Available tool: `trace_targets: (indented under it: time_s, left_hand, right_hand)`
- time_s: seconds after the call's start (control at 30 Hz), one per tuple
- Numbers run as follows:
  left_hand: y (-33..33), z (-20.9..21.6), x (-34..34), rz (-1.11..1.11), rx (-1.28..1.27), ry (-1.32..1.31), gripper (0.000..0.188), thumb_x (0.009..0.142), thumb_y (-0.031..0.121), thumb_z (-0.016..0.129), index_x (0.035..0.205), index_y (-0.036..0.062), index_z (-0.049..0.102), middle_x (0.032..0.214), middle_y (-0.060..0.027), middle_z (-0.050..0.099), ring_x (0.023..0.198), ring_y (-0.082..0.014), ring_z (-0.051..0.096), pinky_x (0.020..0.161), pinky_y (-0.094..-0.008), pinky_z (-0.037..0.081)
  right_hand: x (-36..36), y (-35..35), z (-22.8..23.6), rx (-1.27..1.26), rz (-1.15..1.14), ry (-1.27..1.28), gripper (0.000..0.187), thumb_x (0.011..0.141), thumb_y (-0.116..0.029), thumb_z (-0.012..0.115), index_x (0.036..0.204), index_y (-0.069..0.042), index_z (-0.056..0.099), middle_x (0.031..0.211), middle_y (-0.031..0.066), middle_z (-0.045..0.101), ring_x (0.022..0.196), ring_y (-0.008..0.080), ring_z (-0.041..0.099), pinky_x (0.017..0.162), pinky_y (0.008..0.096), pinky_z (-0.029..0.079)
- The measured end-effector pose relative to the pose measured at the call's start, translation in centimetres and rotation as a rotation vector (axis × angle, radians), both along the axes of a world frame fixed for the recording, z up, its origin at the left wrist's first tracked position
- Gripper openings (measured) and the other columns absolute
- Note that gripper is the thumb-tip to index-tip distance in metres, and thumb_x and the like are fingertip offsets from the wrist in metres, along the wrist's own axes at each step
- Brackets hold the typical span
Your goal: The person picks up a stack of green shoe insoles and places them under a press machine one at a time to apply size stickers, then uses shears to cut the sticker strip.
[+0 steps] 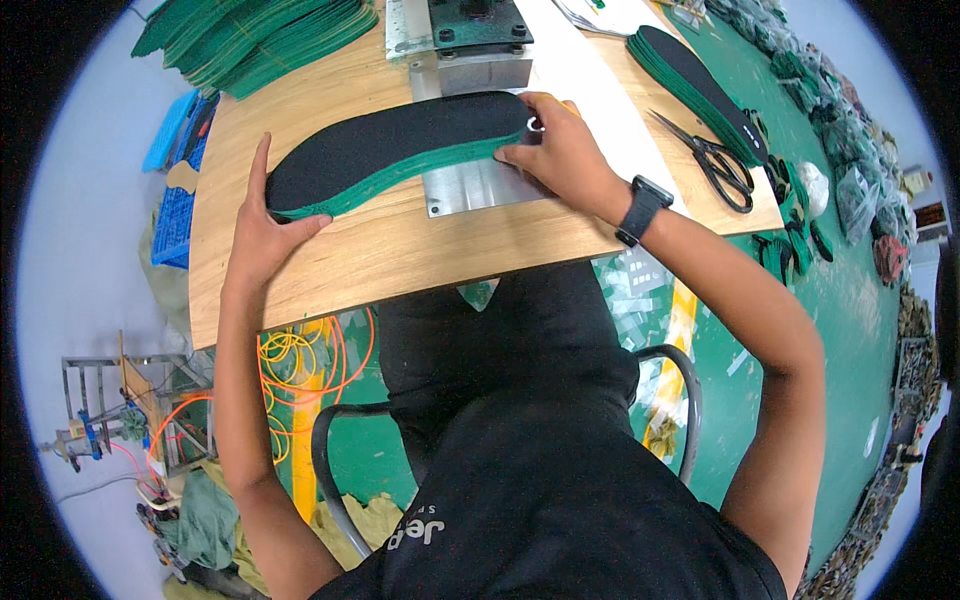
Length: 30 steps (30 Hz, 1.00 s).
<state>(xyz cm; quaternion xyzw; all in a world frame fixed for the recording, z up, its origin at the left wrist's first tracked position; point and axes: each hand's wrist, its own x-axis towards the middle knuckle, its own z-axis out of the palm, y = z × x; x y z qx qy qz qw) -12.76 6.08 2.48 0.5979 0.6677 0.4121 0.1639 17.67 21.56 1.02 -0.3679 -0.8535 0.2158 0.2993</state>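
Observation:
A stack of insoles (390,145), black on top with green edges, lies across the wooden table in front of me. My left hand (262,225) cups the stack's left end, thumb along the near edge and fingers round the far side. At the right end, my right hand (560,150) grips the stack between thumb and fingers; a small white mark shows beside the fingers. Under the stack's right part is a shiny metal plate (470,190), belonging to a machine (485,50) with a bolted dark block just beyond the insoles.
Black scissors (715,165) rest on the table's right, beside another insole stack (690,90). Green sheets (260,40) are piled at the far left. A blue crate (178,215) stands off the left edge. Bagged goods (850,150) line the floor at right.

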Motion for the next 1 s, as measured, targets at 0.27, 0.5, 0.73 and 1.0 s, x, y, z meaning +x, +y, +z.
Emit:
trace_targets:
  time_s: [0.27,0.5,0.73,1.0]
  left_hand:
    - [2.6,-1.2,-2.0,-0.074,0.03,-0.045,0.108,0.056,0.012,0.083,0.147,0.0138,0.024,0.12,-0.0196,0.057,0.11,-0.0261,0.056,0.101,-0.0344,0.038]
    - [3.0,-1.5,-2.5,-0.07,0.043,-0.009,0.111,0.055,0.012,0.084,0.147,0.015,0.022,0.12,-0.0195,0.056,0.108,-0.025,0.057,0.098,-0.0332,0.04]
    - [1.7,-0.8,-2.3,-0.052,-0.045,-0.207,0.112,0.061,0.015,0.081,0.149,0.0165,0.012,0.127,-0.0192,0.05,0.114,-0.0294,0.052,0.099,-0.0378,0.039]
    - [-3.1,-1.1,-2.0,0.216,0.25,-0.204,0.061,0.088,0.004,0.054,0.143,0.0031,0.028,0.113,-0.0158,0.059,0.106,-0.0195,0.056,0.093,-0.0348,0.043]
  right_hand:
    - [-1.0,1.9,-1.3,0.113,-0.041,0.08,0.044,0.067,-0.02,0.076,0.096,0.005,0.057,0.087,0.0205,0.061,0.087,0.039,0.053,0.078,0.0432,0.046]
    - [-1.0,1.0,-0.8,0.081,-0.052,0.091,0.042,0.069,-0.017,0.074,0.099,0.006,0.056,0.087,0.0216,0.061,0.088,0.04,0.053,0.078,0.0444,0.046]
    - [1.6,-0.4,0.6,0.06,-0.184,0.123,0.056,0.078,-0.024,0.071,0.121,0.005,0.049,0.101,0.012,0.061,0.092,0.0209,0.056,0.081,0.0302,0.047]
    - [6.5,7.4,5.7,0.239,-0.125,-0.161,0.037,0.079,-0.026,0.07,0.103,0.001,0.061,0.075,0.0118,0.063,0.065,0.0216,0.06,0.063,0.0308,0.05]
